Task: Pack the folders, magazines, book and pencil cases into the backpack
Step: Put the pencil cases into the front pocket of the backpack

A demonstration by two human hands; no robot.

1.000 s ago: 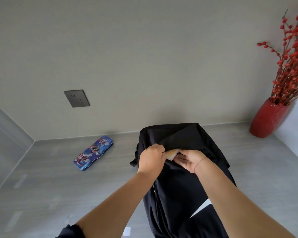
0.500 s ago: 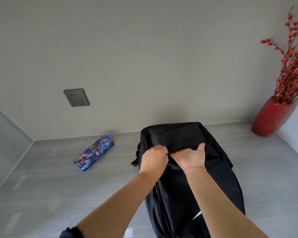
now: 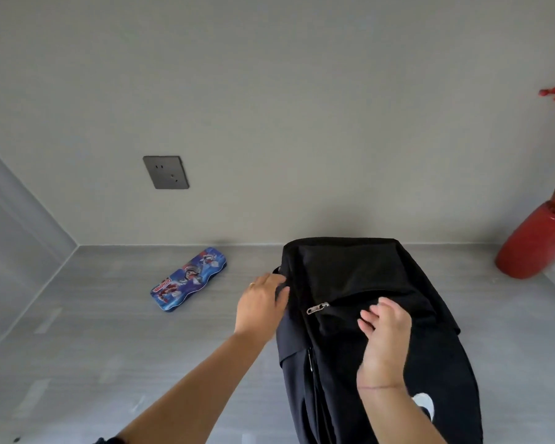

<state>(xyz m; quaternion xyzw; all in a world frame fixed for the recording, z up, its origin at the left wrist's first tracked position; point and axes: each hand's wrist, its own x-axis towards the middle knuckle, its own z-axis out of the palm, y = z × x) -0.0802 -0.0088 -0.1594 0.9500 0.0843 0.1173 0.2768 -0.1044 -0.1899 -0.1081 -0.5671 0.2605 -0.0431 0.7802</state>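
The blue printed pencil case (image 3: 189,278) lies flat on the grey surface (image 3: 109,347), left of the black backpack (image 3: 350,274) and apart from it. It looks like a rigid, light, smooth tin, best pinched across its long edges. The left hand (image 3: 263,299) touches the backpack's side, and I cannot tell its grip. The right hand (image 3: 385,331) hovers over the backpack, its grip slack and empty.

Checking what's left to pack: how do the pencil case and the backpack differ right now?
The pencil case is small, blue, with cartoon print; the backpack is large and black. The pencil case lies untouched, apart to the backpack's left; the backpack has the left hand at its side and the right hand over its front. Both sit on the grey table.
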